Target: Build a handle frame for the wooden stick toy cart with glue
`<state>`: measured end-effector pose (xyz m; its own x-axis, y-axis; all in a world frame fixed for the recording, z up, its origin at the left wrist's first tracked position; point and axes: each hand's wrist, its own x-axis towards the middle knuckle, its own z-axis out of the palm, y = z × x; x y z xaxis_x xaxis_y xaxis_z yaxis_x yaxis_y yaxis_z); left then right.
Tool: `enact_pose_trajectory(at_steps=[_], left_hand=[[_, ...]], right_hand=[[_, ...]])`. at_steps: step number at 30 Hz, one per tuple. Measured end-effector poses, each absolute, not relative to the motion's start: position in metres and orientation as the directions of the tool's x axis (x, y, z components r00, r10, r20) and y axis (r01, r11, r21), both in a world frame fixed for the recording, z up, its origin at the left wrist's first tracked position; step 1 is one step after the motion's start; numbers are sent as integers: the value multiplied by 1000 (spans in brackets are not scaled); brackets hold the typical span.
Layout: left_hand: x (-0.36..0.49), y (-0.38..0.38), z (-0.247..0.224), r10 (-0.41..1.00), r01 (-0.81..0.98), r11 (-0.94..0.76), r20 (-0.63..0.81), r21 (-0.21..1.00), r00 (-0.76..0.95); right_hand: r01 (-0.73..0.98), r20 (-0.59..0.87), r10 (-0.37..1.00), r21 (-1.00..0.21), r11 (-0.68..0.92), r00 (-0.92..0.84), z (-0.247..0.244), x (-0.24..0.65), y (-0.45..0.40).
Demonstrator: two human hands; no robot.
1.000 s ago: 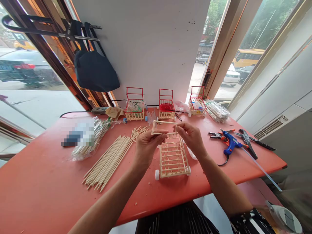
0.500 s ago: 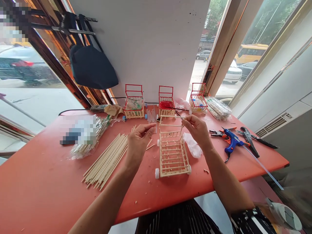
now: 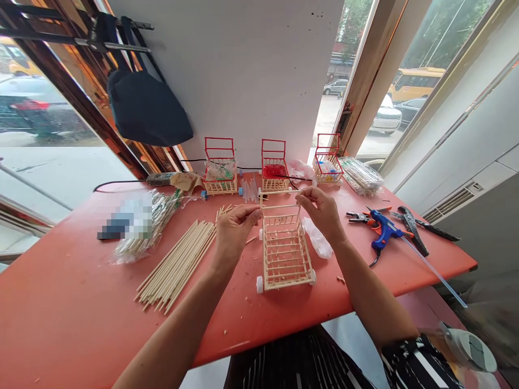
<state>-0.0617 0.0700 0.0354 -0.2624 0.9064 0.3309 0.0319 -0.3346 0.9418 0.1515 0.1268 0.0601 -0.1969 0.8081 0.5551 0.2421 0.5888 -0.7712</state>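
Observation:
A small cart point(image 3: 286, 259) built of pale wooden sticks stands on the red table, with white wheels. At its far end is a frame of thin sticks point(image 3: 279, 206), like the cart's handle. My left hand point(image 3: 237, 229) is closed in a pinch at the left side of this frame, thumb and forefinger together. At the upper right corner my right hand point(image 3: 322, 213) pinches the same frame. Whether the frame's lower ends touch the cart is hard to make out. A crumpled white plastic bag point(image 3: 318, 239) lies right of the cart.
Loose wooden sticks point(image 3: 178, 265) lie to the left, beside a bag of sticks point(image 3: 148, 229). Three carts with red handles, one a red-filled cart point(image 3: 274, 172), line the wall. A blue glue gun point(image 3: 383, 227) and pliers point(image 3: 359, 217) lie on the right.
My left hand has come to the left side of the stick frame. My right hand has shifted slightly left, and the frame has moved left and lower over the cart's far end.

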Motion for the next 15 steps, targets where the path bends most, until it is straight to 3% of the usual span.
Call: enact_pose_trajectory(at_steps=[15], left_hand=[[-55, 68, 40, 916, -87, -286, 246, 954, -318]], right_hand=[[244, 524, 828, -792, 560, -200, 58, 154, 124]])
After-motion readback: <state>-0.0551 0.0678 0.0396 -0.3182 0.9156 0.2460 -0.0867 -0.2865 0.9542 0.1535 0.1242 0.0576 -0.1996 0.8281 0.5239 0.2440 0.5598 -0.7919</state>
